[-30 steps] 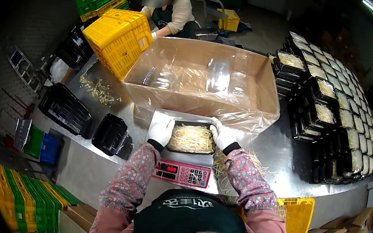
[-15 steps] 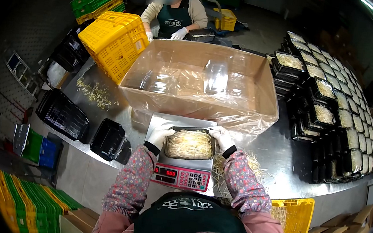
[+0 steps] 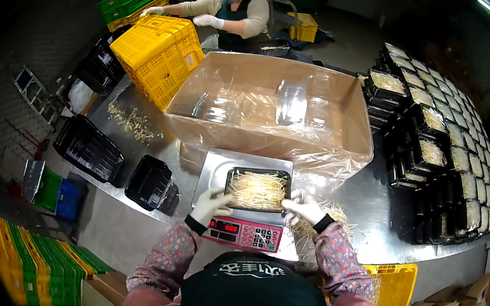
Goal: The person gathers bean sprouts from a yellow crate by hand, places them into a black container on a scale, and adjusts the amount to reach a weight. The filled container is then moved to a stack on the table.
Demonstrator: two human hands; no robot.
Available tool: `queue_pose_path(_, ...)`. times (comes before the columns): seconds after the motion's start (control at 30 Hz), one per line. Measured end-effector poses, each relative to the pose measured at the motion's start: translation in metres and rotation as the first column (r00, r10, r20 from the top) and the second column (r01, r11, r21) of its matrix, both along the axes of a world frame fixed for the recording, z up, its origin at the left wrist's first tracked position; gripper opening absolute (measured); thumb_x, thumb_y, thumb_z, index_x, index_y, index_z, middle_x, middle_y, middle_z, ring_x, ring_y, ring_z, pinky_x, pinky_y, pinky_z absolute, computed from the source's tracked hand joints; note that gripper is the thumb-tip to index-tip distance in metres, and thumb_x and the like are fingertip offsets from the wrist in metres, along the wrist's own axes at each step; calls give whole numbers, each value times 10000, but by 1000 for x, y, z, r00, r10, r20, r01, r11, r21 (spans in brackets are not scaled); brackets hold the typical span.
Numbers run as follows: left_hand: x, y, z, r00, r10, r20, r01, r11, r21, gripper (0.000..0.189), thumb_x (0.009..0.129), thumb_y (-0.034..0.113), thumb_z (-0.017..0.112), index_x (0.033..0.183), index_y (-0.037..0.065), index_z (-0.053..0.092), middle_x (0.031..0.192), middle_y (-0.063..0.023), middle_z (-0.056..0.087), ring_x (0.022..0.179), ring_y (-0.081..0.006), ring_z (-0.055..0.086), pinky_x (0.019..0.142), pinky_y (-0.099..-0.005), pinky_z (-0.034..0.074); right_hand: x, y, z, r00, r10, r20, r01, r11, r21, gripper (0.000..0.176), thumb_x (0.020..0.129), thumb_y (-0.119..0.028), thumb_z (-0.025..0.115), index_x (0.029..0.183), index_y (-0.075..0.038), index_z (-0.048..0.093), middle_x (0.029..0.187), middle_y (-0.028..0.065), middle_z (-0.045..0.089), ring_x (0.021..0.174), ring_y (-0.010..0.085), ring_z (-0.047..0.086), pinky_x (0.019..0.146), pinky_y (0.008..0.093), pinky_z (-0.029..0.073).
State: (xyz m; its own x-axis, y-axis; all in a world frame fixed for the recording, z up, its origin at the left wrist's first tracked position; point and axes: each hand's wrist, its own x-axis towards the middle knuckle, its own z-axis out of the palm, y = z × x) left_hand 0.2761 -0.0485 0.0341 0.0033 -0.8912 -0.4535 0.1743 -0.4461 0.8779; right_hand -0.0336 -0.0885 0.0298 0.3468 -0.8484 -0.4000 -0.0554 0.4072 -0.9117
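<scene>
A black plastic tray point(image 3: 256, 205) filled with pale, thin sprouts point(image 3: 256, 189) rests on the metal plate of a scale point(image 3: 212, 176). The scale's red front panel point(image 3: 241, 235) shows 0.00. At the tray's near left corner is my left hand point(image 3: 210, 205), in a white glove, its fingers loosely apart. My right hand point(image 3: 306, 209), also gloved, is by the near right corner with fingers spread. Whether the fingertips still touch the rim is hard to see. Loose sprouts point(image 3: 334, 214) lie on the table beside my right hand.
Beyond the scale stands a large plastic-lined carton point(image 3: 270, 141) with clear lids inside. Filled trays point(image 3: 432, 156) are stacked on the right. Empty black trays point(image 3: 148, 181) sit left, near sprout scraps point(image 3: 130, 122). A co-worker point(image 3: 233, 16) reaches to a tilted yellow crate point(image 3: 159, 58).
Both my hands have loosened from the tray's sides and drawn back toward me. The tray stays on the scale. The co-worker's hands have moved up to the yellow crate. The view has shifted slightly.
</scene>
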Motion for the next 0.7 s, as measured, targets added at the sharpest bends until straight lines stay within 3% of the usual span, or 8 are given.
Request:
queue_pose_path(0.03,-2,13,-2,992,-34,-118,38,999,35,384,928,112,634,1239,-51,477,1068,-127,583,905,-235,657,767,-390,594,-1,12,-9,993,34,114,-44,996,82,274,896,-151,703,978,-80,452,773,119,665,608,188,690,435,297,562)
queue_pose_path(0.07,-11,23,-3,972,30,-231,-23,999,32,240,923,73,613,1117,-26,511,1037,-137,598,898,-257,662,775,-390,596,2,19,-20,966,-55,252,24,992,123,237,890,-81,679,952,-83,449,798,146,676,643,226,705,446,322,574)
queue_pose_path(0.17,-23,25,-21,892,147,-428,-170,985,-16,178,903,16,593,1058,-22,513,1012,-150,610,887,-273,665,775,-394,597,10,29,-39,834,-274,480,179,956,234,234,826,91,612,884,-69,452,789,189,677,643,280,709,445,356,574)
queue_pose_path(0.4,-58,17,4,947,54,-317,-132,965,-228,78,865,-14,532,879,-3,455,941,-177,602,757,-309,673,683,-391,603,0,47,-16,684,-424,594,392,900,192,262,776,123,611,814,-75,445,681,170,657,500,230,652,360,302,492)
queue_pose_path(0.47,-70,13,5,973,42,-229,-118,937,-329,91,852,-10,524,875,8,438,909,-194,613,776,-326,681,648,-392,600,-14,55,6,798,-423,429,372,906,201,277,808,90,622,795,-100,421,688,161,658,542,220,662,395,284,496)
queue_pose_path(0.53,-85,8,28,979,16,-203,-86,935,-343,122,830,-21,521,910,29,444,927,-165,618,799,-291,673,624,-386,601,-39,60,1,947,-204,247,205,978,22,253,913,-130,675,795,-93,453,745,116,685,656,181,694,449,255,525)
queue_pose_path(0.67,-116,-2,44,968,-96,-231,21,952,-306,203,788,-41,526,943,63,446,959,-114,621,807,-227,661,610,-357,601,-78,67,1,937,-274,215,296,952,-77,230,922,-200,682,845,-81,501,727,34,633,600,112,643,448,246,533)
queue_pose_path(0.7,-125,-6,38,967,-80,-242,5,955,-297,203,785,-40,537,929,77,454,939,-103,611,784,-217,650,605,-365,600,-80,68,-4,917,-319,239,355,926,-129,231,932,-206,668,837,-85,496,690,13,598,537,89,583,420,229,476)
